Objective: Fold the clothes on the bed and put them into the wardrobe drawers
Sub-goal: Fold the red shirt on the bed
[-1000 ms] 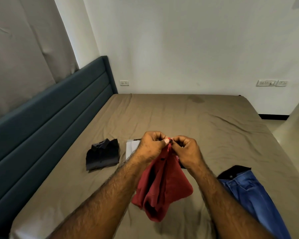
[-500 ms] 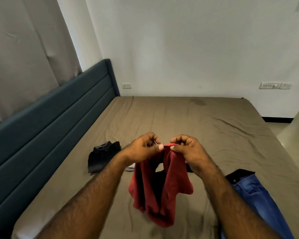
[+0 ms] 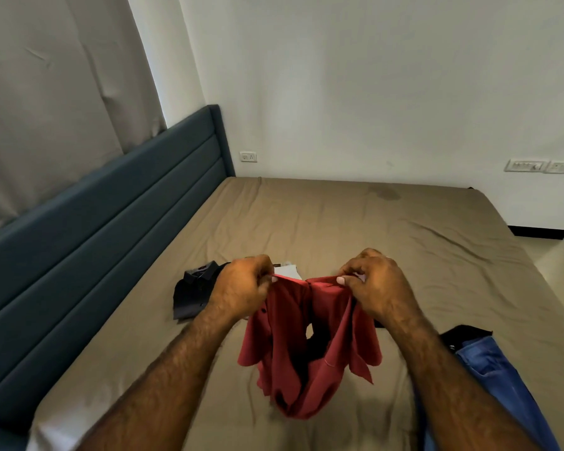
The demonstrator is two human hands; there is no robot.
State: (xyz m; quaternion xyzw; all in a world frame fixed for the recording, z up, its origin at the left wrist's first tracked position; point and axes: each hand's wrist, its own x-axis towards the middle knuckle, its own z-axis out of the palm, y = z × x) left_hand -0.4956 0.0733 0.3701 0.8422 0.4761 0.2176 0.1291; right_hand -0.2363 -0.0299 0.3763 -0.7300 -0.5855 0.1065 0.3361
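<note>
A red shirt (image 3: 306, 346) hangs in the air above the brown bed (image 3: 355, 229). My left hand (image 3: 241, 288) pinches its top edge on the left, and my right hand (image 3: 378, 281) pinches the top edge on the right. The cloth sags between them and droops down to the sheet. A folded dark shirt (image 3: 192, 294) lies on the bed to the left of my left hand. Behind the red shirt, a white folded garment (image 3: 288, 271) peeks out. Blue jeans (image 3: 502, 385) lie at the lower right, partly under my right forearm, with a black garment (image 3: 463, 333) at their top.
A dark blue padded headboard (image 3: 95, 239) runs along the bed's left side, with a curtain (image 3: 46, 109) above it. A white wall (image 3: 372, 92) with sockets stands behind the bed. Floor (image 3: 560, 255) shows past the bed's right edge.
My hands have drawn apart, spreading the red shirt's top edge wider between them. Earlier they pinched it close together at one spot.
</note>
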